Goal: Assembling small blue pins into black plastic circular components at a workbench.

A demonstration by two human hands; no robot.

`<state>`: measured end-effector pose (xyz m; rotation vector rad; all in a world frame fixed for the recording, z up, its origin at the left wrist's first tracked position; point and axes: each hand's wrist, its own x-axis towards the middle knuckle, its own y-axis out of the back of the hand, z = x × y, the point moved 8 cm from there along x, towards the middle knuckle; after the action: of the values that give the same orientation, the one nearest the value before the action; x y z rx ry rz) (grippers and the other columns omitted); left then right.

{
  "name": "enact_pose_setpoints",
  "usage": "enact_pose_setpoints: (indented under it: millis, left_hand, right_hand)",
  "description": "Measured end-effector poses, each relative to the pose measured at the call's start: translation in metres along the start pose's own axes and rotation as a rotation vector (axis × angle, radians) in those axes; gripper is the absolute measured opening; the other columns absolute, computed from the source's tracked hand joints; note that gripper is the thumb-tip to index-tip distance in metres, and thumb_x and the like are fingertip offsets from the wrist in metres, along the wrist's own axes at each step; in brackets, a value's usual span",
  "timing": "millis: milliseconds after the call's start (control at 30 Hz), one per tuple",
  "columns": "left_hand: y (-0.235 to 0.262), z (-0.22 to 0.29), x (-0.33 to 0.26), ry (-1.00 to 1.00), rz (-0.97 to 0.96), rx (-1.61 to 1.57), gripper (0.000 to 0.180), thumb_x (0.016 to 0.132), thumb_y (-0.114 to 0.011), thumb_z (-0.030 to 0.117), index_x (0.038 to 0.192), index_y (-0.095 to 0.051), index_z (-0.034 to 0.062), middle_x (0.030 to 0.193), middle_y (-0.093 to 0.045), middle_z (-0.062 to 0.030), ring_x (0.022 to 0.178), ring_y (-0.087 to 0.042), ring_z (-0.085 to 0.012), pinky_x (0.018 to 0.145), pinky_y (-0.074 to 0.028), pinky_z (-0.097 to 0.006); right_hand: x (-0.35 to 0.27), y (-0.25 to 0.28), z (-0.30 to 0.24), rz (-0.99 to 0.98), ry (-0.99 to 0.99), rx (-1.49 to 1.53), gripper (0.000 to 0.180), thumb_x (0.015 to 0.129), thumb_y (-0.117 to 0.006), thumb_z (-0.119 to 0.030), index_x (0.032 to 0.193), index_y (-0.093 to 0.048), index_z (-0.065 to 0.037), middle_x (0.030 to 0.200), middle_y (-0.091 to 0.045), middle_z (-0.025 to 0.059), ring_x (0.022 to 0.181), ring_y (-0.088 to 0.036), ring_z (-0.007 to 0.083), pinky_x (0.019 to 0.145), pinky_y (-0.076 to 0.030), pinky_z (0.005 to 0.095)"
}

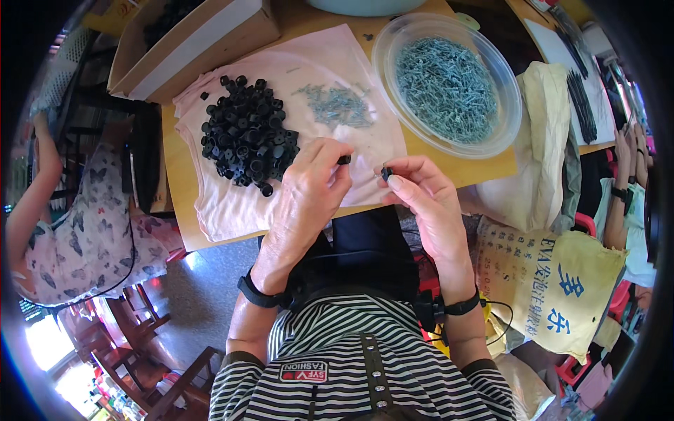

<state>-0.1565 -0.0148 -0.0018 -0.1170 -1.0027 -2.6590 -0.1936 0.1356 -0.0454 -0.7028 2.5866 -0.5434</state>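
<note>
A person is pinching a small black rubber piece (344, 160) in the left hand (309, 189), fingers clamped together on it, and another black piece (386, 172) in the right hand (425, 200), both hands above the pink cloth (232, 210) at the surface's near edge. A heap of black pieces (247, 137) and a clear bowl of screws (393, 42) are lying within reach. A yellow sack with blue lettering (554, 288) is sitting at the right.
</note>
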Motion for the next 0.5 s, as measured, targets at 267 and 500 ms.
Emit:
enact_pose_setpoints:
  millis: [267,500]
  left_hand:
    - [0.007,0.001,0.000,0.032,0.030,-0.031,0.029,0.074,-0.069,0.000,0.103,-0.063,0.0028,0.089,-0.062,-0.0096,0.072,-0.061,-0.0196,0.066,-0.048,-0.026]
    - [0.008,-0.002,-0.005,-0.050,-0.003,0.109,0.027,0.074,-0.069,0.001,0.101,-0.064,0.0025,0.090,-0.062,-0.0103,0.073,-0.061,-0.0176,0.066,-0.048,-0.027]
  right_hand:
    - [0.002,-0.001,0.005,-0.041,0.021,-0.012,0.022,0.089,-0.060,-0.012,0.107,-0.056,-0.001,0.104,-0.062,0.0076,0.094,-0.060,0.0138,0.080,-0.051,0.0283]
    - [0.000,-0.002,0.005,-0.013,-0.005,-0.047,0.022,0.087,-0.062,-0.009,0.106,-0.058,0.000,0.098,-0.061,0.0052,0.089,-0.061,0.0133,0.076,-0.052,0.0269]
